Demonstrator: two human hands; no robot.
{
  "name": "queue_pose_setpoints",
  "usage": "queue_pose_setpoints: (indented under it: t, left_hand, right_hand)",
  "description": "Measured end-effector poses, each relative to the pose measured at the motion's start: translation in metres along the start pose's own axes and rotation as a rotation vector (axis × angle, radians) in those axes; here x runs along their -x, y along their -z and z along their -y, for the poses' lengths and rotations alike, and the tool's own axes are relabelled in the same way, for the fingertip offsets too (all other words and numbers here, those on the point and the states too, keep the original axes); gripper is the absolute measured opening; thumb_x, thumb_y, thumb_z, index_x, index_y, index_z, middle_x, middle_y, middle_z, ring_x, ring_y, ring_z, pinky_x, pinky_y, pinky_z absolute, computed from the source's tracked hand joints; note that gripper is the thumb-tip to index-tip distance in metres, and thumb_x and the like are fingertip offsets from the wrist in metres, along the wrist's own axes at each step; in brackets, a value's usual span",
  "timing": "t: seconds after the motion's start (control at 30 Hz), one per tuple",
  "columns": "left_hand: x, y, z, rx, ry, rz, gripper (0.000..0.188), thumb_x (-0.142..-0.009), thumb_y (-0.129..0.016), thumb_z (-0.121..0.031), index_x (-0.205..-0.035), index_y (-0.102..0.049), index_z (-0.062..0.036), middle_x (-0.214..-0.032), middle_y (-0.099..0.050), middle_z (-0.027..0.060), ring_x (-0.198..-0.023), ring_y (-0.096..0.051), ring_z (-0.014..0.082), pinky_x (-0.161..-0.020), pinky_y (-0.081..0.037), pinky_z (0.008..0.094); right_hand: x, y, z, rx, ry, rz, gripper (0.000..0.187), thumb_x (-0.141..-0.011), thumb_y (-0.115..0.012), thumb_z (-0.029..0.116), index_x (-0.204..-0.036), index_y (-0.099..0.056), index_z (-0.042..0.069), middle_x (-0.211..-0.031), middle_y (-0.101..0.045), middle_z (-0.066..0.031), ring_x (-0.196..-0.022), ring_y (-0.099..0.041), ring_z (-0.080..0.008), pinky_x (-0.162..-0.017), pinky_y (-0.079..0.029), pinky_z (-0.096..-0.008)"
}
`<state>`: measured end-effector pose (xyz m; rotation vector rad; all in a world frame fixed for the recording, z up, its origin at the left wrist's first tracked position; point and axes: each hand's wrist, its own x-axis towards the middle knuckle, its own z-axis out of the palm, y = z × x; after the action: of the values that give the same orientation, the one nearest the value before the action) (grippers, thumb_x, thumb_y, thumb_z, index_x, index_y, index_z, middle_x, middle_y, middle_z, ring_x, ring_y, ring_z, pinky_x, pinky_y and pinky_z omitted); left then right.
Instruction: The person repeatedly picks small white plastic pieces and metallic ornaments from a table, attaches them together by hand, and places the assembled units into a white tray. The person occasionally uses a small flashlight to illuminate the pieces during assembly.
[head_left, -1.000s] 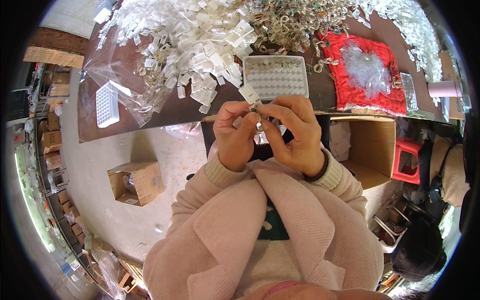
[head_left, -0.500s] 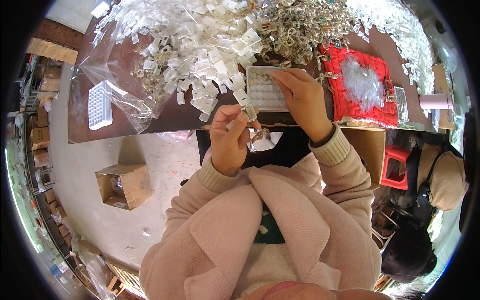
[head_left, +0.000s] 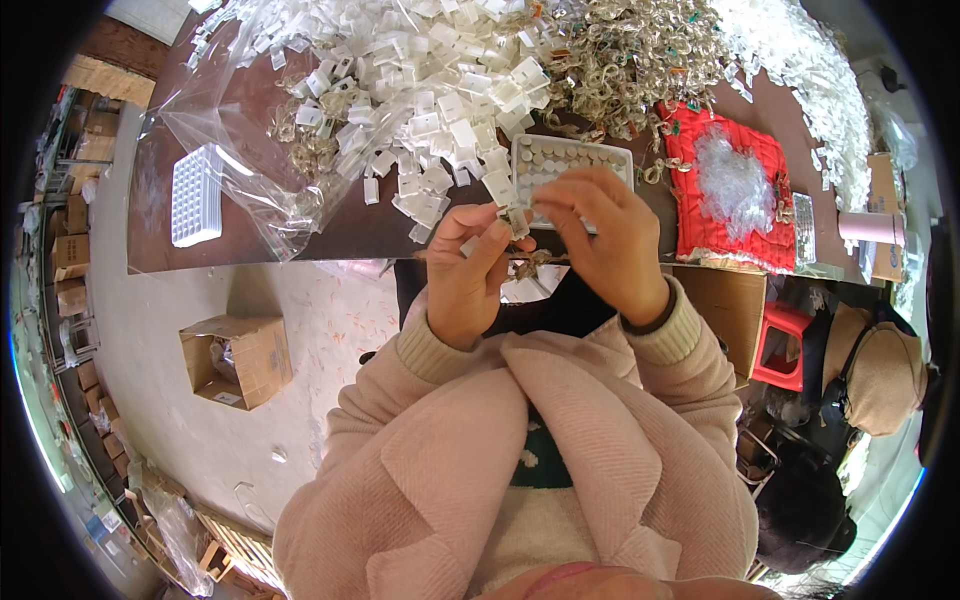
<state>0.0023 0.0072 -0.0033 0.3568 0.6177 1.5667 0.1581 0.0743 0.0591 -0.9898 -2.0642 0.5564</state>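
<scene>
My left hand (head_left: 468, 275) is closed in a pinch round a small white translucent plastic case (head_left: 514, 220) just past the table's front edge. Below its fingers dangles a brownish, tangled clear strand (head_left: 533, 265). Close to the right of the case is my right hand (head_left: 615, 245), thumb and fingertips drawn together; whatever they hold is too small or hidden. Beyond that hand, partly covered by it, lies a white tray (head_left: 629, 160) with rows of small round discs. White plastic pieces (head_left: 430, 120) are heaped behind my left hand.
Brownish strands (head_left: 640, 70) pile up at the back. To the right lies a red quilted cloth (head_left: 690, 215) under clear thin bits (head_left: 735, 175). Stacked white trays (head_left: 196, 200) and a clear plastic bag (head_left: 270, 210) sit at left. A cardboard box (head_left: 250, 365) stands on the floor.
My right hand has left the disc tray and moved back toward my left hand. The left hand keeps the plastic case. The view has shifted slightly.
</scene>
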Motion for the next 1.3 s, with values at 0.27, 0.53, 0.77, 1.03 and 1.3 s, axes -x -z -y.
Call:
queue_pose_setpoints:
  t: [0.27,0.53,0.77,1.03,1.3]
  left_hand:
    - [0.004,-0.004,0.000,-0.001,-0.012,0.046,0.017,-0.098,-0.063,-0.004,-0.114,-0.061,-0.0051,-0.094,-0.069,0.0070,-0.073,-0.067,0.0104,-0.049,-0.039,0.0148]
    - [0.004,-0.008,-0.001,0.067,0.056,0.020,0.016,-0.097,-0.064,-0.005,-0.113,-0.060,-0.0038,-0.099,-0.069,0.0081,-0.079,-0.068,0.0134,-0.050,-0.041,0.0156]
    - [-0.001,0.000,0.001,0.032,0.041,-0.114,0.018,-0.097,-0.065,-0.006,-0.114,-0.060,-0.0039,-0.099,-0.069,0.0115,-0.078,-0.069,0.0153,-0.045,-0.035,0.0166]
    - [-0.004,0.004,-0.002,0.065,0.048,-0.076,0.018,-0.097,-0.064,-0.005,-0.114,-0.060,-0.0043,-0.104,-0.071,0.0155,-0.079,-0.069,0.0162,-0.042,-0.032,0.0172]
    - [0.000,0.001,-0.006,0.089,0.025,-0.022,0.015,-0.097,-0.064,-0.004,-0.112,-0.060,-0.0047,-0.100,-0.070,0.0105,-0.080,-0.070,0.0143,-0.044,-0.035,0.0164]
  right_hand:
    - [0.009,-0.001,0.019,0.017,0.110,-0.019,0.026,-0.077,-0.067,0.001,-0.102,-0.071,0.006,-0.094,-0.066,-0.0094,-0.080,-0.066,-0.0279,-0.068,-0.055,-0.0358]
    - [0.008,-0.010,0.010,0.090,0.320,-0.099,0.033,-0.073,-0.066,-0.001,-0.106,-0.070,0.005,-0.094,-0.071,-0.0081,-0.082,-0.068,-0.0260,-0.073,-0.055,-0.0377]
    - [-0.001,-0.020,-0.004,0.121,0.064,-0.116,0.031,-0.081,-0.066,-0.002,-0.110,-0.071,0.005,-0.093,-0.069,-0.0090,-0.081,-0.065,-0.0299,-0.074,-0.053,-0.0395]
    - [-0.016,-0.033,-0.021,0.315,0.110,-0.016,0.021,-0.081,-0.067,0.000,-0.102,-0.070,0.005,-0.088,-0.064,-0.0082,-0.084,-0.063,-0.0298,-0.072,-0.052,-0.0394]
    - [0.001,-0.020,0.018,-0.055,0.005,-0.071,0.017,-0.081,-0.071,-0.004,-0.096,-0.069,0.005,-0.090,-0.069,-0.0098,-0.078,-0.068,-0.0289,-0.067,-0.055,-0.0362]
